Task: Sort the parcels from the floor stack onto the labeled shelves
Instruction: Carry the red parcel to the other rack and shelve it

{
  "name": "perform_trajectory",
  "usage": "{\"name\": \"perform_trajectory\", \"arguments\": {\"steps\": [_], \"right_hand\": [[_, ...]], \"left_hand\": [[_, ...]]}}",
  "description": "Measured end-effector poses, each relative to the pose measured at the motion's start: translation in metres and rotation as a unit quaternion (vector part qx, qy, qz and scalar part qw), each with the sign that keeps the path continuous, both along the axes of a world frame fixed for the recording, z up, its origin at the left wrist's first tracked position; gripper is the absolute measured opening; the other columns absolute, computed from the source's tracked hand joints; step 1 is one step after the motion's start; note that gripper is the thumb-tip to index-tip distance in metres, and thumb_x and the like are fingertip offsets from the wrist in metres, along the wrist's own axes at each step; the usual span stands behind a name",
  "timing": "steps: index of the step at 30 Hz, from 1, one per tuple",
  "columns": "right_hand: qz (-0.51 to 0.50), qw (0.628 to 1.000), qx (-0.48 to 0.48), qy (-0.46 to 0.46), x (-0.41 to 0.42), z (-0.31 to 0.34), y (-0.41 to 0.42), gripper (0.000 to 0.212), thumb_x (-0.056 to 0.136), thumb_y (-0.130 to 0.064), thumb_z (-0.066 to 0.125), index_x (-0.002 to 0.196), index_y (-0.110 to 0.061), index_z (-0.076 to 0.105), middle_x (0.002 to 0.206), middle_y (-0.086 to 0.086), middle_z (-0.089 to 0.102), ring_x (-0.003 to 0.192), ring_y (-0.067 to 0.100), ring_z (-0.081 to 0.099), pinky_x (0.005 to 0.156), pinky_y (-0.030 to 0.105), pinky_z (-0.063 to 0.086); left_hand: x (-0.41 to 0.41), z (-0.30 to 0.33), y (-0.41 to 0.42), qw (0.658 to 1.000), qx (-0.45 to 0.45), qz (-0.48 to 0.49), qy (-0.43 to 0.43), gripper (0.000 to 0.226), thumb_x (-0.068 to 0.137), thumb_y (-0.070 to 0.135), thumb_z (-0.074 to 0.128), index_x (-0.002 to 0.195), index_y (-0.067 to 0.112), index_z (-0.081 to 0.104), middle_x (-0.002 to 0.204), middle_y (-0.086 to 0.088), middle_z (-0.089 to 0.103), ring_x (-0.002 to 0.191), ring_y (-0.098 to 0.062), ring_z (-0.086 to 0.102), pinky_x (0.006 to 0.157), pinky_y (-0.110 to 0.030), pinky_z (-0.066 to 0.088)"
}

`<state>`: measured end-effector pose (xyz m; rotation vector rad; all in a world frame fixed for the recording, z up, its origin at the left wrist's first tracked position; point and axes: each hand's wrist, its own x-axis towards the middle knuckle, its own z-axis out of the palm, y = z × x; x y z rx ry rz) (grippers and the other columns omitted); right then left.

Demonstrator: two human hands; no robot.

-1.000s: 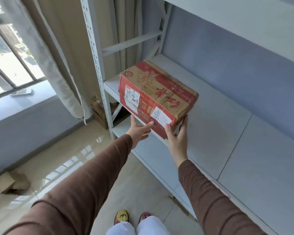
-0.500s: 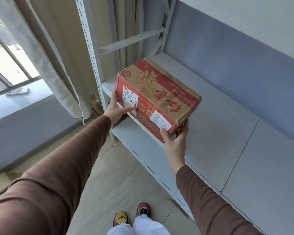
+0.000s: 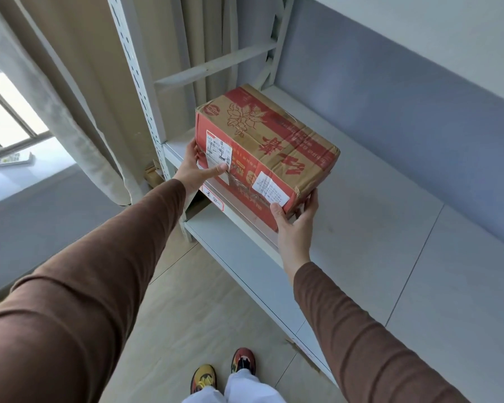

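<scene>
The parcel (image 3: 266, 154) is a brown cardboard box with red printing, a flower drawing on top and two white labels on its near side. It sits at the front left corner of the pale grey shelf (image 3: 376, 228), turned at an angle, its near edge at the shelf's lip.

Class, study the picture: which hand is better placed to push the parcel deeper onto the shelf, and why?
Probably the right hand: it cups the parcel's near corner overhanging the shelf edge. The left hand grips its side by the upright.
</scene>
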<state>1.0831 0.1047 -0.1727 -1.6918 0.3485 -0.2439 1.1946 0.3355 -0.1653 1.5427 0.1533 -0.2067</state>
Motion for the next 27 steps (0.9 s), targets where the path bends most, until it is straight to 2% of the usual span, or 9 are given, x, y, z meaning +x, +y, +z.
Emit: {"name": "perform_trajectory", "arguments": {"steps": [4,9,12,14,15,17,19,22,27], "right_hand": [[-0.006,1.0,0.003,-0.003,0.006,0.0,0.001,0.094,0.084,-0.036,0.08,0.158,-0.038,0.023,0.156,0.001,0.044,0.139,0.019,0.052,0.113,0.046,0.047],[-0.006,1.0,0.01,-0.002,0.006,0.0,0.004,0.096,0.083,-0.038,0.079,0.159,-0.038,0.02,0.156,0.002,0.043,0.139,0.019,0.052,0.112,0.046,0.048],[0.001,1.0,0.013,0.0,0.005,0.001,0.004,0.095,0.087,-0.03,0.08,0.16,-0.036,0.019,0.154,0.002,0.044,0.137,0.019,0.053,0.112,0.046,0.049],[0.004,1.0,0.014,0.007,0.003,0.003,0.005,0.095,0.087,-0.026,0.08,0.16,-0.035,0.019,0.152,0.003,0.046,0.135,0.019,0.055,0.11,0.045,0.051],[0.005,1.0,0.014,0.01,0.001,0.004,0.005,0.096,0.085,-0.03,0.081,0.159,-0.037,0.019,0.152,0.003,0.046,0.135,0.019,0.055,0.11,0.044,0.051],[0.005,1.0,0.01,0.021,-0.002,0.005,0.005,0.1,0.079,-0.038,0.082,0.158,-0.041,0.019,0.153,0.002,0.045,0.135,0.018,0.055,0.111,0.044,0.05],[0.006,0.999,0.01,0.032,-0.009,0.008,0.004,0.102,0.082,-0.033,0.083,0.159,-0.04,0.017,0.155,0.0,0.043,0.135,0.015,0.054,0.114,0.039,0.047],[0.002,0.999,-0.002,0.044,-0.023,0.01,0.001,0.101,0.089,-0.027,0.081,0.162,-0.032,0.012,0.157,-0.006,0.036,0.133,0.006,0.042,0.114,0.029,0.038],[-0.001,0.998,-0.018,0.066,-0.05,0.009,0.0,0.103,0.09,-0.036,0.079,0.164,-0.028,0.008,0.171,-0.001,0.016,0.156,0.016,0.02,0.125,0.035,0.025]], "left_hand": [[0.007,0.002,0.0,1.0,0.001,-0.01,0.001,0.116,0.065,0.03,0.089,0.157,0.025,0.019,0.13,0.015,0.049,0.132,-0.013,0.041,0.118,-0.048,0.033],[0.01,-0.001,-0.001,1.0,0.013,-0.018,0.005,0.109,0.075,0.023,0.087,0.158,0.027,0.016,0.128,0.018,0.048,0.133,-0.014,0.039,0.12,-0.053,0.031],[0.006,-0.003,-0.002,1.0,0.021,-0.021,0.004,0.097,0.084,0.02,0.082,0.156,0.033,0.019,0.127,0.02,0.05,0.132,-0.014,0.041,0.117,-0.054,0.031],[0.001,-0.003,-0.003,1.0,0.019,-0.019,0.01,0.096,0.085,0.024,0.082,0.156,0.036,0.018,0.135,0.016,0.05,0.134,-0.016,0.04,0.118,-0.057,0.029],[-0.002,-0.002,-0.003,1.0,0.016,-0.015,0.016,0.103,0.083,0.029,0.084,0.158,0.036,0.014,0.147,0.009,0.047,0.141,-0.02,0.037,0.119,-0.059,0.027],[-0.009,-0.001,-0.004,0.999,0.018,-0.007,0.036,0.121,0.079,0.037,0.085,0.162,0.034,-0.002,0.166,-0.001,0.026,0.154,-0.027,0.022,0.122,-0.062,0.022],[-0.016,0.001,-0.005,0.999,0.024,-0.001,0.043,0.123,0.081,0.036,0.083,0.162,0.031,-0.01,0.17,-0.002,0.015,0.156,-0.029,0.014,0.122,-0.061,0.02],[-0.031,0.002,-0.005,0.998,0.043,-0.008,0.039,0.118,0.085,0.036,0.079,0.162,0.029,-0.011,0.171,-0.002,0.011,0.157,-0.029,0.012,0.123,-0.06,0.02],[-0.059,0.003,-0.008,0.997,0.078,-0.024,0.014,0.11,0.088,0.036,0.076,0.162,0.032,-0.006,0.171,-0.001,0.009,0.157,-0.03,0.012,0.124,-0.056,0.019]]}}
